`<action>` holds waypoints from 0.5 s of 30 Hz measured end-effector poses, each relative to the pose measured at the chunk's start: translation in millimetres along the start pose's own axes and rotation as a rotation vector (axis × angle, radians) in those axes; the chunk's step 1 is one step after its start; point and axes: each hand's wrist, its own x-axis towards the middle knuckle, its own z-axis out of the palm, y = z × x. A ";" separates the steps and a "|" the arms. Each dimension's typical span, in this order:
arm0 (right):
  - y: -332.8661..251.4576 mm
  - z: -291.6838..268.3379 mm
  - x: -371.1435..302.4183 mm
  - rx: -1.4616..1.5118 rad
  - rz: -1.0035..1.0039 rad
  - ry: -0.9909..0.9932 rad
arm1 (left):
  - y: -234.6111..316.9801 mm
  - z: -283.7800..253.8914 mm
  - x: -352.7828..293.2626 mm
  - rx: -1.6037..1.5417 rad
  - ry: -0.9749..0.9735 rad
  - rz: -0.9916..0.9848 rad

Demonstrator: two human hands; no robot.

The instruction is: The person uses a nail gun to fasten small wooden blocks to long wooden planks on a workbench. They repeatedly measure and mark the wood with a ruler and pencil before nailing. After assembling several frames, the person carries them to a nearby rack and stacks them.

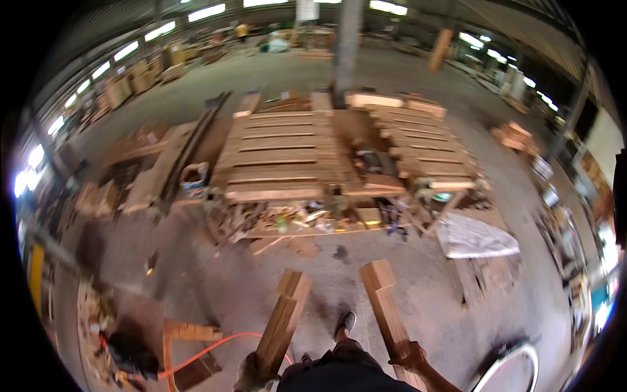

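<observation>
Two stout wooden posts with stepped, notched ends slant forward, one at each side of my body. My left hand (253, 374) is closed around the lower part of the left wooden post (285, 317). That hand looks gloved, though blur softens it. My right hand (411, 358) grips the right wooden post (385, 304) from its outer side, fingers bent over the top. The near ends of both posts run past my hands, toward the lower edge of the picture. Between them, my shoe (346, 321) rests on the concrete floor.
Ahead stands a workbench bearing a slatted wood panel (277, 153), with a second slatted panel (428, 140) to its right. Underneath lie offcuts and bottles. A white sheet (480, 236) covers something at right. An orange hose (212, 343) and a wooden frame (192, 332) lie at lower left.
</observation>
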 end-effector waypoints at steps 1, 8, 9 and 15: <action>-6.1 -8.9 14.6 0.006 -0.031 -0.032 | 3.6 1.7 14.4 0.046 -0.022 -0.057; -72.1 -88.5 160.4 0.078 -0.272 0.008 | 100.2 -4.7 76.5 0.108 0.108 -0.030; -89.0 -103.2 171.0 -0.002 -0.250 0.024 | 113.0 -9.3 82.2 0.130 0.121 -0.051; -167.2 -186.2 244.8 -0.051 -0.373 0.077 | 174.3 -34.3 157.6 0.196 0.147 -0.031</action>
